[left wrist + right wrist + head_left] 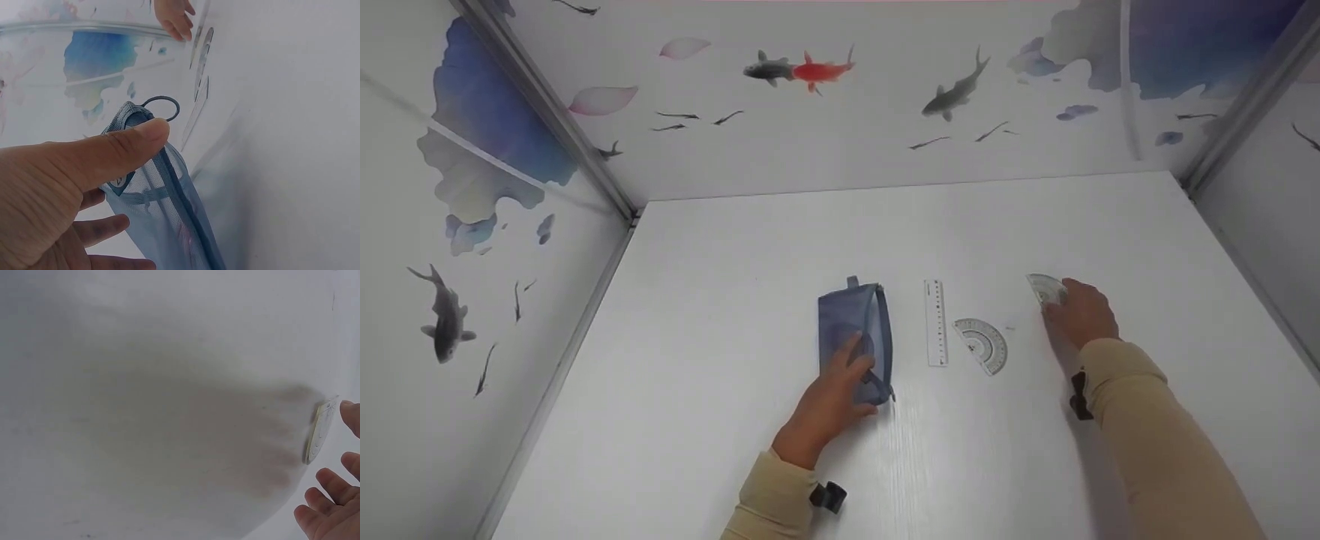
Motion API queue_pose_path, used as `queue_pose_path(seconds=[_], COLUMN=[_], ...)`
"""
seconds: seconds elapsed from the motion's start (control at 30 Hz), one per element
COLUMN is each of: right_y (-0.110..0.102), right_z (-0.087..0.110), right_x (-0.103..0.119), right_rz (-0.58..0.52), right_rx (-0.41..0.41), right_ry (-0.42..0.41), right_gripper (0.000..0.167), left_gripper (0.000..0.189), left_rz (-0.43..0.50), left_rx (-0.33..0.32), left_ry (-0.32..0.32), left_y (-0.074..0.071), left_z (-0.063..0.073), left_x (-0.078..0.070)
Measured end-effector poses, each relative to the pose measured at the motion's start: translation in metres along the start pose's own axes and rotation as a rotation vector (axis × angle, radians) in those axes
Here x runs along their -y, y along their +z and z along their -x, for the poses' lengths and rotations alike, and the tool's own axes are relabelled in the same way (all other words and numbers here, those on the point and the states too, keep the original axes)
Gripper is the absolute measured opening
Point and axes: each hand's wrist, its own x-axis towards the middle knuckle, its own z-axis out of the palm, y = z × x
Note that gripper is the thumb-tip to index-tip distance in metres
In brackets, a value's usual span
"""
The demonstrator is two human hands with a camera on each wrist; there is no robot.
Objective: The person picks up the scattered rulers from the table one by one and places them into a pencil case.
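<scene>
One protractor [1045, 286] is lying just off the right hand [1087, 313], on its far-left side, and this hand is the nearer; its fingers are hanging spread, apparently grasping nothing. Well to the left, the left hand [826, 397] is gripping the near end of a pouch [838, 315], whose long axis is running near to far, its zip [887, 322] facing the protractor.
</scene>
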Motion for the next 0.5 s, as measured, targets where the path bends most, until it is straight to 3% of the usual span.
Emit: queue_pose_path(seconds=[0.27, 0.5], right_y=[0.005, 0.005], right_z=[-0.002, 0.0], right_x=[0.005, 0.012], right_rz=[-0.022, -0.021], right_rx=[0.009, 0.007], right_ry=[0.029, 0.053], right_gripper=[0.056, 0.056], left_gripper=[0.064, 0.063], left_rz=[0.038, 0.043], left_rx=[0.021, 0.017], left_ry=[-0.037, -0.03], left_y=[0.001, 0.001], left_z=[-0.001, -0.001], left_x=[-0.001, 0.0])
